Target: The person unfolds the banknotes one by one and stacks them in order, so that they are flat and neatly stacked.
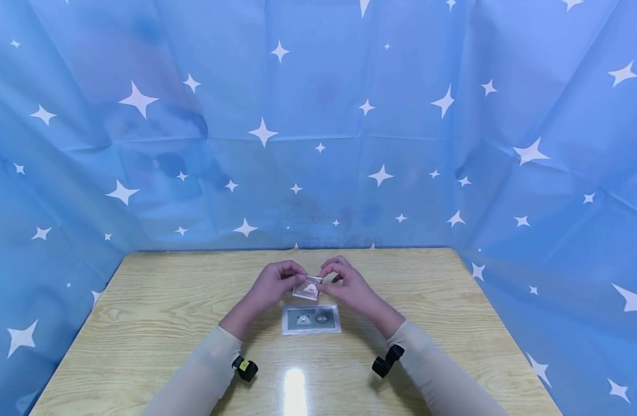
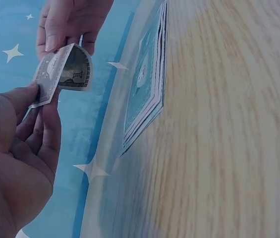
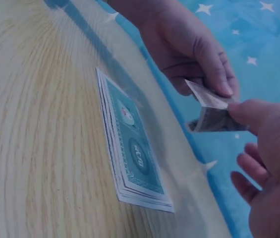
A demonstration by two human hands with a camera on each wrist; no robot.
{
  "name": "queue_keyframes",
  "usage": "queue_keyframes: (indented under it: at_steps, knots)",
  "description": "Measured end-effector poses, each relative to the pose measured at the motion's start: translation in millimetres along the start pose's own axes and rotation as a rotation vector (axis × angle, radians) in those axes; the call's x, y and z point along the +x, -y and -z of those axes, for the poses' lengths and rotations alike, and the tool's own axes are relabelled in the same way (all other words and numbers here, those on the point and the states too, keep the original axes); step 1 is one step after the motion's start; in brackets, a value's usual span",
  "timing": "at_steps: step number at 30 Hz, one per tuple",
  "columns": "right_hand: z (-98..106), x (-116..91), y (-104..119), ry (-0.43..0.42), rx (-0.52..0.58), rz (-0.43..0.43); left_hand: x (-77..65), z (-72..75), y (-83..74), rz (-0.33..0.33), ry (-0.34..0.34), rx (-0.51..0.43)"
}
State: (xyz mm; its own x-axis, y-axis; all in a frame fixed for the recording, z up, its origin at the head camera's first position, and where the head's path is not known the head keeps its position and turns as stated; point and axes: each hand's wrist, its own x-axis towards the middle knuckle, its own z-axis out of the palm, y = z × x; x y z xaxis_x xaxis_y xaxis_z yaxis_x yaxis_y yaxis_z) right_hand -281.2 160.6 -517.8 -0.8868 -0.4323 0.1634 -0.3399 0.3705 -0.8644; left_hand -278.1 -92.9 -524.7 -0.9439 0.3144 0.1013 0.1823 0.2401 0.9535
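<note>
Between both hands, above the table, is a play banknote [image 1: 305, 290] bent over into a fold. My left hand [image 1: 278, 284] pinches one side of it between thumb and fingers. On the other side my right hand [image 1: 349, 284] pinches it near the crease, thumb in front, as the right wrist view shows. In the left wrist view the folded note [image 2: 50, 74] has a pale outer face and a darker inner face with a printed figure. Nearer the body a stack of greenish play banknotes [image 1: 311, 328] lies flat, its layered edges [image 3: 144, 198] showing in the right wrist view.
The wooden table [image 1: 157, 323] carries a bright light reflection [image 1: 294, 390] near its front. Behind and beside it hangs a blue curtain [image 1: 318, 115] with white stars. A small black camera sits on each wrist, one on the left [image 1: 245, 368] and one on the right [image 1: 387, 361].
</note>
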Motion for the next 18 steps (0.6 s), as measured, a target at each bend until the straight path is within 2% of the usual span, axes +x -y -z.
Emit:
queue_keyframes:
  at_steps: [6, 13, 18]
  knots:
    - [0.8, -0.8, -1.6, -0.006, 0.024, 0.01, 0.2, -0.4, 1.2, -0.011, 0.028, -0.024]
    - [-0.6, -4.5, -3.4, -0.047, 0.131, -0.061, -2.2, 1.7, 3.9, -0.026, 0.008, -0.039]
    - [-1.3, -6.8, -3.0, -0.059, 0.155, -0.061, -3.6, 3.9, 5.9, -0.015, 0.001, -0.043]
